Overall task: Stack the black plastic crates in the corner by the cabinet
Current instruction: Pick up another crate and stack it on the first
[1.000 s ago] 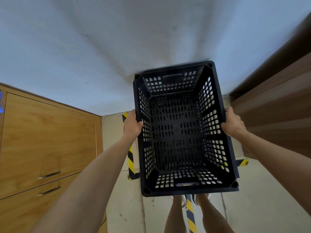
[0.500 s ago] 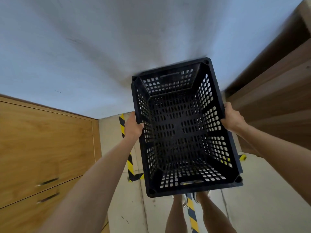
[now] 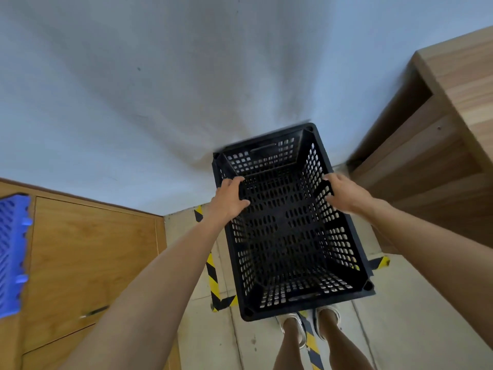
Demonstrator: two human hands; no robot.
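left hand (image 3: 230, 199) gripping left rim of black perforated plastic crate (image 3: 289, 225), right hand (image 3: 344, 194) blurred, resting over right rim, grip unclear, crate sitting centre-right of frame, wooden cabinet (image 3: 80, 263) lower left, hazard-striped tape (image 3: 213, 279) on floor

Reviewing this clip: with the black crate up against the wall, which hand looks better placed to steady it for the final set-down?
Probably the left hand: its fingers hook over the black crate's rim. The right hand is blurred and its hold is unclear.
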